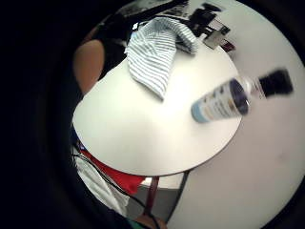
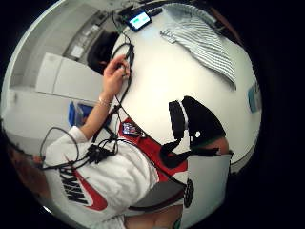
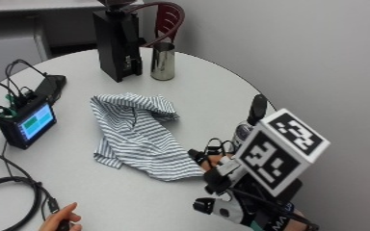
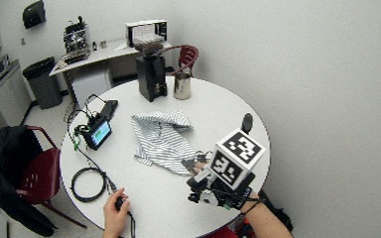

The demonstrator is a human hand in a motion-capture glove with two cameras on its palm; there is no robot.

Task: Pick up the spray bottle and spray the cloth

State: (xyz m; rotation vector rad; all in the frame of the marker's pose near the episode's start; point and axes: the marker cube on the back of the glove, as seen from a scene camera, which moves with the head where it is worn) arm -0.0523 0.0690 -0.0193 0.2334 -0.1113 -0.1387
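A blue-and-white striped cloth (image 3: pixel 137 132) lies crumpled in the middle of the round white table (image 3: pixel 204 86). The spray bottle (image 3: pixel 249 122), clear with a dark label and a black top, stands upright near the table's right edge. My gloved right hand (image 3: pixel 230 197) hovers above the near right part of the table, just short of the bottle and not touching it. In the little finger side palm view the bottle (image 1: pixel 238 98) stands apart from the palm, with the cloth (image 1: pixel 155 50) beyond it. The hand holds nothing and its fingers look relaxed.
At the far side stand a black box-shaped machine (image 3: pixel 117 43) and a metal cup (image 3: pixel 163 60). A small screen device (image 3: pixel 31 122) and looped cables (image 3: pixel 8 190) occupy the left. The person's bare left hand (image 3: pixel 60 222) rests at the near edge.
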